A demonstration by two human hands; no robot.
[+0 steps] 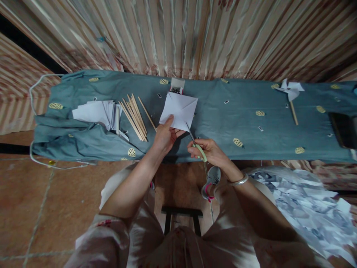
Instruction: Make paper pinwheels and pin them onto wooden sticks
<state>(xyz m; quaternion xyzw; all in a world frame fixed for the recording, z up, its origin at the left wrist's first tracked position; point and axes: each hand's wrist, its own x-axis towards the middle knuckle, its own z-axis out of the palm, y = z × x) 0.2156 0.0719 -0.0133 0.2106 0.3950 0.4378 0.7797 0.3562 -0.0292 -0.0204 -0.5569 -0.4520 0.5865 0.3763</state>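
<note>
At the middle of the cloth-covered bench [217,124], in the head view, a white paper square [178,106] is gripped by the left hand [164,138], thumb on top and fingers spread underneath. That grip probably keeps the sheet flat and steady while leaving its near right corner free for the scissors [199,149]. The right hand [209,149] is closed round their green handles, with the blades angled across that corner towards the centre of the square, seemingly along a crease. The view is dim and rather distant, so whether the blades have already bitten into the paper I cannot tell for certain.

Just beyond the paper square stands a small open box [177,82] of dark little pieces, likely set there to be within easy reach. To the left of the square lies one loose stick [147,112], then a bundle of wooden sticks [135,117], then a stack of cut paper [96,111]; they seem grouped by kind for easy picking. Well to its right rests a paper pinwheel [291,89] on a stick, apart from the loose materials.

As for the hands, the paper square lies directly over the left fingers and just ahead and to the left of the right hand.
</note>
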